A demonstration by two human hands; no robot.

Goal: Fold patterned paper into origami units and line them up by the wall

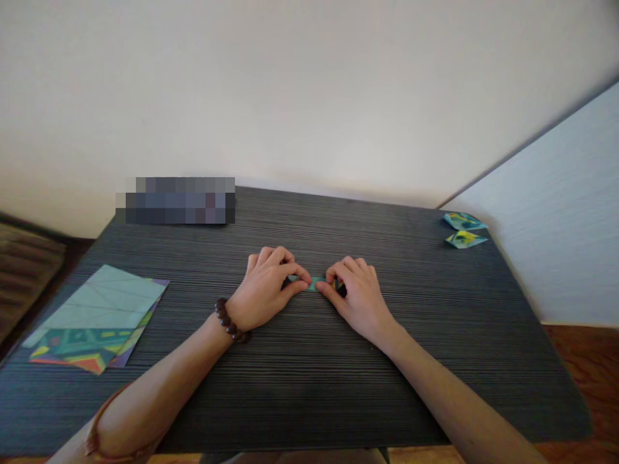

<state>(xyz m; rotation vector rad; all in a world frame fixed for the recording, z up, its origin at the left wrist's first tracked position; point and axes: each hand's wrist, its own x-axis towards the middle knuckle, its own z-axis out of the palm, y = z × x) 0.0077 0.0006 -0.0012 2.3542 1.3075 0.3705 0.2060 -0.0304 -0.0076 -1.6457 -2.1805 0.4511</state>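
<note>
At the middle of the dark striped table (309, 374), a small folded teal paper strip (315, 282) lies pinched between both hands. My left hand (267, 283) has a brown bead bracelet on its wrist and grips the strip's left end with thumb and forefinger. Its right end is pressed by the fingertips of my right hand (356, 295). Most of the strip is hidden under the fingers.
A stack of patterned teal paper sheets (97, 319) lies near the table's left edge. Two small folded paper pieces (464, 230) sit at the far right corner. A blurred dark object (175, 200) rests at the back left. A pale wall runs behind the table.
</note>
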